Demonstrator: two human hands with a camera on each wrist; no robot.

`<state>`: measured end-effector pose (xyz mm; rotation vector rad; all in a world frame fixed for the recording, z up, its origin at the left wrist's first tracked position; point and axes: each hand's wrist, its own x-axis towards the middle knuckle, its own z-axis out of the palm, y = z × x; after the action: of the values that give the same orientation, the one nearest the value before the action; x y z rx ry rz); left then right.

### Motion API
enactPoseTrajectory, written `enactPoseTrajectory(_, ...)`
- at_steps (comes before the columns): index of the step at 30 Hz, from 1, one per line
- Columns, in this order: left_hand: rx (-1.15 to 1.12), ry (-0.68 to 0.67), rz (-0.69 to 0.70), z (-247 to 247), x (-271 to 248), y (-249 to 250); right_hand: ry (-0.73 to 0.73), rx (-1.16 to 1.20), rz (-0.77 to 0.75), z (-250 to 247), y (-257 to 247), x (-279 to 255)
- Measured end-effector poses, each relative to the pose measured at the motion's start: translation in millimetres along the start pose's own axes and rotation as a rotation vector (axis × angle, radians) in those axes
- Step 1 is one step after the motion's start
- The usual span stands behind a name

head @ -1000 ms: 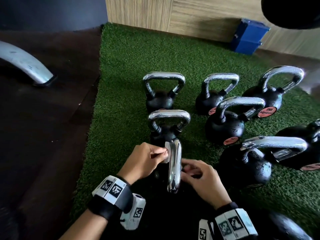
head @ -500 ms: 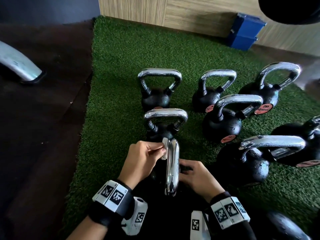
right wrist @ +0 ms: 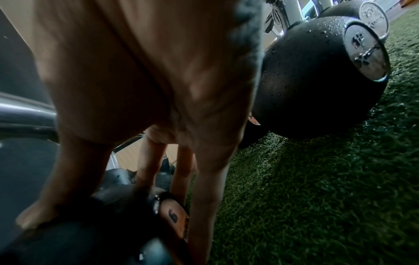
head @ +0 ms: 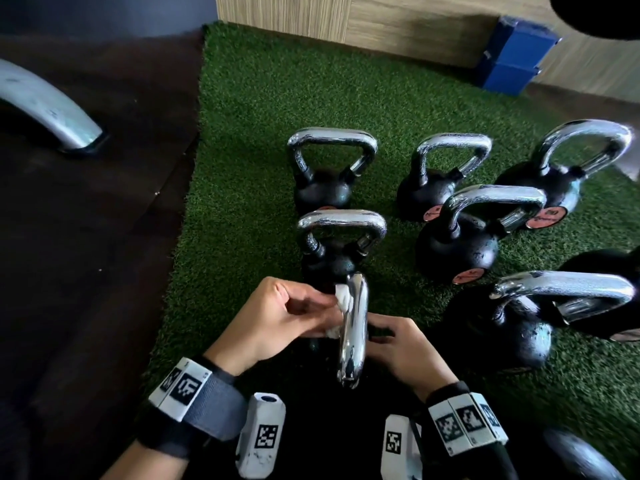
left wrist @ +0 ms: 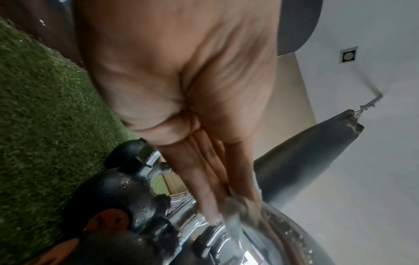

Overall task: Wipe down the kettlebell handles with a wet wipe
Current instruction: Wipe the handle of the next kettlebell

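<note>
Step in hand: we are wiping the chrome handle [head: 353, 327] of the nearest kettlebell [right wrist: 75, 238], which stands on the green turf [head: 249, 168] right in front of us
Wet wipe: the wet wipe [head: 343, 299] sits bunched against the left face of that handle, near its far end
Left hand: our left hand [head: 280, 320] pinches the wipe between thumb and curled fingers and presses it to the metal
Right hand: our right hand [head: 398, 344] rests on the kettlebell body just right of the handle, fingers spread fairly straight and braced on it, gripping nothing
To do it well: we judge that the wipe should wrap around the bar, not only one face, and travel its whole length and both bends
Steadying: we keep the right hand's weight on the ball so it does not rock
Left to do: the other kettlebells [head: 457, 244] stand beyond and to the right; we cannot tell which handles are already clean
</note>
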<state>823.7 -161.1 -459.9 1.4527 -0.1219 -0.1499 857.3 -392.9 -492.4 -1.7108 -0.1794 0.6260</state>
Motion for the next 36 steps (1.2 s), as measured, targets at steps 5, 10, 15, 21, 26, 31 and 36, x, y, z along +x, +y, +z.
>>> enactPoseTrajectory(5, 0.162, -0.131, -0.009, -3, -22, 2, 0.003, 0.095, 0.041, -1, 2, -2)
enactPoseTrajectory(10, 0.225, -0.133, -0.035, -1, -39, 3, 0.002, 0.082, 0.063, -2, 0, 1)
enactPoseTrajectory(15, 0.368, -0.106, 0.003, 0, -50, 1, 0.019, 0.104, 0.087, 1, 1, 1)
enactPoseTrajectory(21, 0.434, -0.067, -0.076, 11, -57, -14, 0.061, 0.087, 0.098, 4, -3, -5)
enactPoseTrajectory(26, 0.443, -0.059, -0.138, 8, -51, -6, 0.109, -0.205, 0.102, 2, -21, -10)
enactPoseTrajectory(31, 0.014, 0.036, -0.207, -5, -41, 22, 0.483, -0.426, -0.297, -5, -76, -34)
enactPoseTrajectory(36, -0.172, 0.065, -0.186, -6, -29, 47, 0.112, -0.444, -0.533, 16, -125, -52)
